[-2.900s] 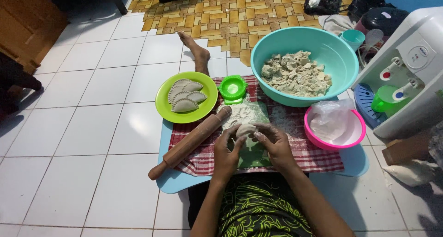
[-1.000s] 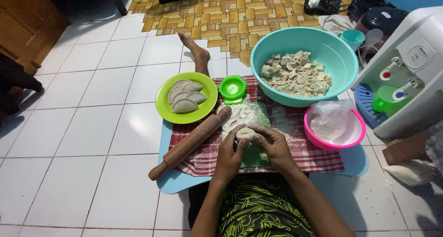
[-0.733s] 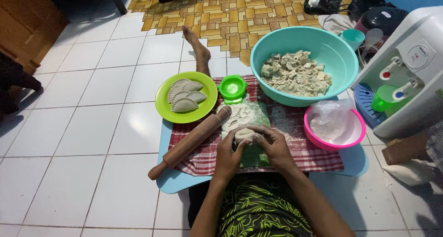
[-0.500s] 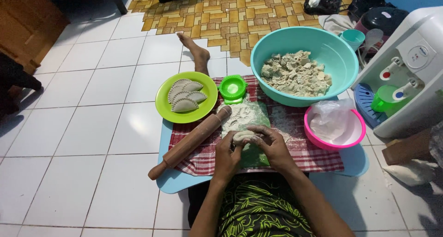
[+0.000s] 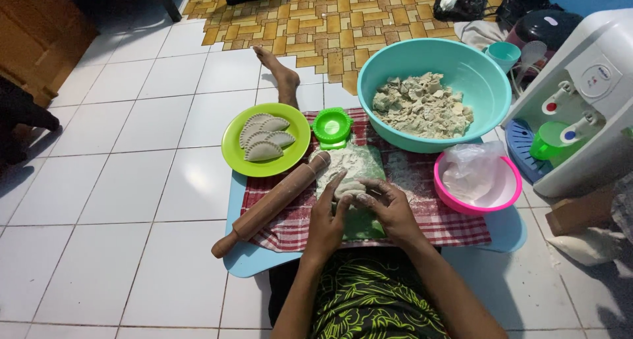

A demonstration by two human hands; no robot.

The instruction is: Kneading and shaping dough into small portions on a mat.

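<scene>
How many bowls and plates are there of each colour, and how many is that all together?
Teal bowl, holding dough scraps: 1
Pink bowl, holding a plastic bag: 1
Green plate, holding folded dumplings: 1
Total: 3
</scene>
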